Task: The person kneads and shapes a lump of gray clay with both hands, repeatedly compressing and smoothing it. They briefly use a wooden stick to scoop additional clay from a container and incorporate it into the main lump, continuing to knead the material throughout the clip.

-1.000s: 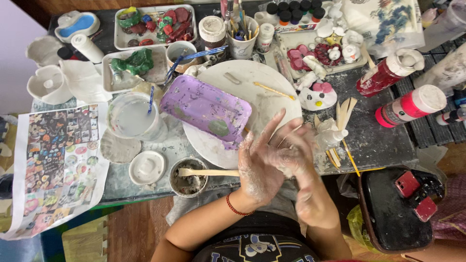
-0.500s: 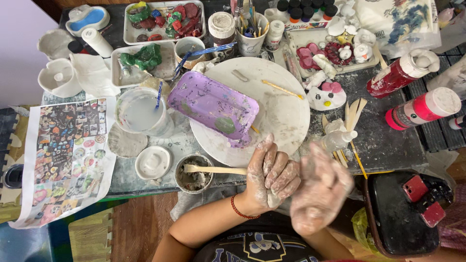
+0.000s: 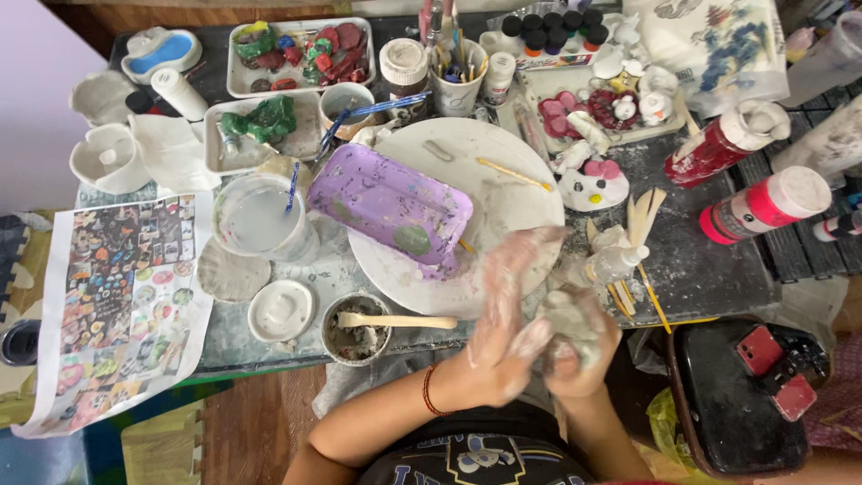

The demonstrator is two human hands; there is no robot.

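Two hands, left hand (image 3: 503,332) and right hand (image 3: 575,346), press together around a clay lump (image 3: 567,325) at the table (image 3: 718,260) edge. Clay appears soft, wet, slippery; cup it from beneath.

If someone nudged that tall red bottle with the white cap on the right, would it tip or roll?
The red bottle already lies on its side on the dark table, so it cannot tip. Being round, it would probably roll sideways. It looks like plastic, so probably not fragile; smears on the cap suggest a slippery grip.
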